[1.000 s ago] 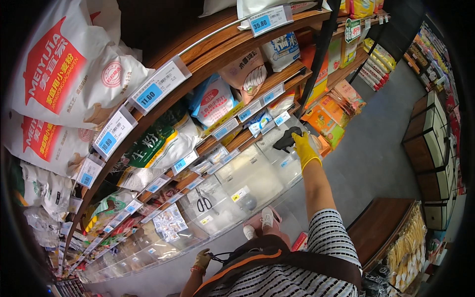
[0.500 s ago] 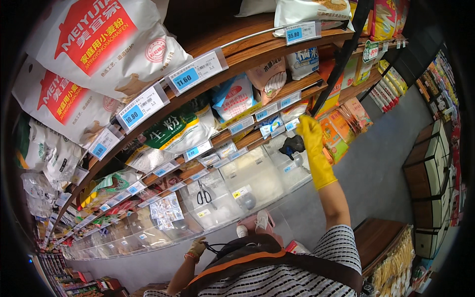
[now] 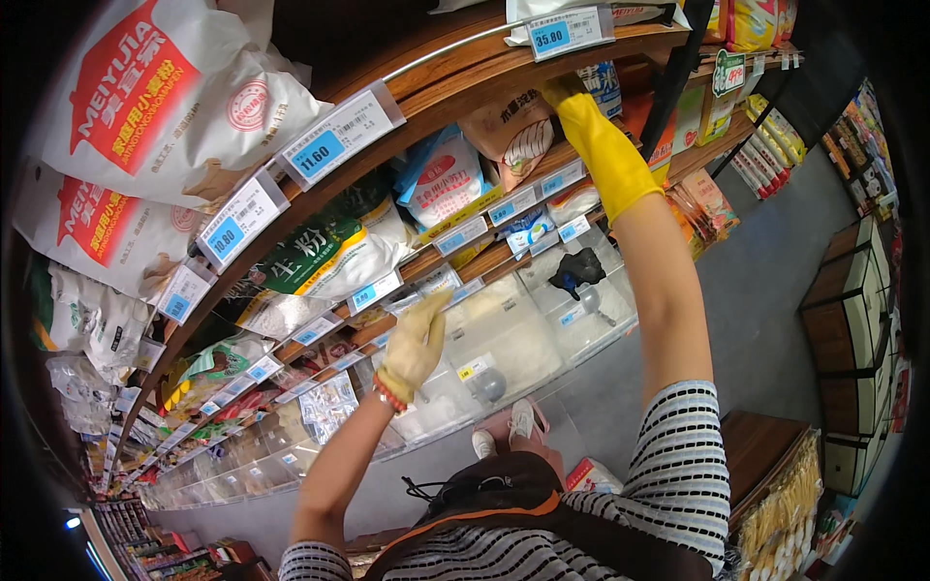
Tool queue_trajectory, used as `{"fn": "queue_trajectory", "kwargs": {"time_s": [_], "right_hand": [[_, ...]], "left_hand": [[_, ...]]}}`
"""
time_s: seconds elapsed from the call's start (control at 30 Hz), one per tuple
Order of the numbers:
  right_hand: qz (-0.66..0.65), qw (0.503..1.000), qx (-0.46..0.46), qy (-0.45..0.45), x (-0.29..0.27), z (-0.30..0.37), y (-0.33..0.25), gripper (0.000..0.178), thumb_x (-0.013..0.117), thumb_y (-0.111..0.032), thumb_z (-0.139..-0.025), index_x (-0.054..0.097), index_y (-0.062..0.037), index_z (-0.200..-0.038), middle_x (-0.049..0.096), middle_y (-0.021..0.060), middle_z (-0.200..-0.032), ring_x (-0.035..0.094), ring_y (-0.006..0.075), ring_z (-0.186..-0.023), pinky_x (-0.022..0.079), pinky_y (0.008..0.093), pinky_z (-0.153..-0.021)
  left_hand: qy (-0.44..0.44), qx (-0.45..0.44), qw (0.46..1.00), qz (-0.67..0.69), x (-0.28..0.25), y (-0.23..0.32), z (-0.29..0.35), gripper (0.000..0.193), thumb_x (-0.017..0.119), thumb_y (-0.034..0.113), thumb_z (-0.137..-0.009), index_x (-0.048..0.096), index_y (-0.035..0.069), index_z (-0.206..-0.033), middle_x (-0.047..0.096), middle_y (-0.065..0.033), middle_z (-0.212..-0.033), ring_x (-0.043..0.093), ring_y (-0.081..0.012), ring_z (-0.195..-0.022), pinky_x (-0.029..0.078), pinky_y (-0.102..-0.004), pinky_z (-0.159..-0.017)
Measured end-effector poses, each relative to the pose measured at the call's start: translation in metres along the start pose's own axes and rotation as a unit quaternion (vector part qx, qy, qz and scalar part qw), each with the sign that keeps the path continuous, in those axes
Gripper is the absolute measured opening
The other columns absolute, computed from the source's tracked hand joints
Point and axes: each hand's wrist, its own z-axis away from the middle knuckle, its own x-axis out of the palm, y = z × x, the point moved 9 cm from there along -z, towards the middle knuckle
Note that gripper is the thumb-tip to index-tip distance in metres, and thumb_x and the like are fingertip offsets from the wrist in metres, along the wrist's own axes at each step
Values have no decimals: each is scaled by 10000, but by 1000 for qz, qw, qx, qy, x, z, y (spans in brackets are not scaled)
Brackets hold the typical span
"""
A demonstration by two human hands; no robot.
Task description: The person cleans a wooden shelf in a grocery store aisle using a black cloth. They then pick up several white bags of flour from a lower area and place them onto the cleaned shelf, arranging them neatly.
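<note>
In a yellow rubber glove, my right hand (image 3: 601, 145) reaches up to the shelf. Its fingers are at the upper edge of a pinkish-brown bag (image 3: 506, 131), beside a blue-and-white bag (image 3: 603, 85). The fingertips are in shadow under the upper shelf, so their grip does not show. My left hand (image 3: 413, 349), in a cream glove with a red beaded bracelet at the wrist, is raised over the clear bins (image 3: 528, 363). Its fingers are stretched out with nothing visible in them. Near it are a green-and-white bag (image 3: 325, 254) and a blue-and-white bag with red print (image 3: 443, 184).
Large white flour bags (image 3: 145, 107) fill the upper left shelf. Price tags (image 3: 341, 136) stick out from the wooden shelf edges (image 3: 455, 92). A crumpled black bag (image 3: 578, 273) lies on a bin. Dark cabinets (image 3: 841, 358) stand at the right, a wooden stand (image 3: 760, 450) behind me.
My right hand has moved up from the lower packets to the pinkish-brown bag. My left hand has risen from beside my body to over the bins, covering the scissors. The view has shifted slightly.
</note>
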Motion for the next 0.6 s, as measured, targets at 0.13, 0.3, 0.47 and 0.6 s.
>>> {"fn": "queue_trajectory", "kwargs": {"time_s": [0.13, 0.3, 0.47, 0.6], "right_hand": [[-43, 998, -2, 38, -13, -14, 18, 390, 594, -11, -829, 547, -4, -1216, 612, 123, -1096, 567, 261, -883, 459, 334, -723], [-93, 994, -26, 44, -42, -2, 12, 326, 596, 41, -795, 593, 24, -1121, 650, 130, -948, 594, 264, -661, 497, 356, -536], [-6, 999, 45, 20, -33, 7, -22, 267, 664, -17, -827, 622, 13, -1089, 678, 116, -916, 658, 281, -688, 549, 389, -475], [46, 994, 93, 21, -16, -26, -5, 294, 687, -75, -852, 638, -123, -1138, 670, 107, -1063, 679, 293, -795, 590, 396, -647]], "left_hand": [[21, 80, 990, -118, 0, 31, -75, 452, 574, 49, -858, 521, 39, -1307, 495, -251, -1327, 467, -420, -1229, 368, -466, -1064], [32, 62, 977, -202, 17, 9, -107, 564, 598, 58, -823, 465, 58, -1372, 469, -250, -1363, 490, -412, -1203, 400, -442, -1028], [47, 66, 970, -229, 31, 11, -115, 545, 589, 53, -793, 487, 70, -1329, 549, -177, -1264, 569, -355, -1067, 466, -450, -917], [39, 55, 975, -209, 31, 14, -121, 563, 612, 46, -800, 499, 78, -1351, 592, -181, -1226, 583, -379, -1053, 467, -426, -927]]}}
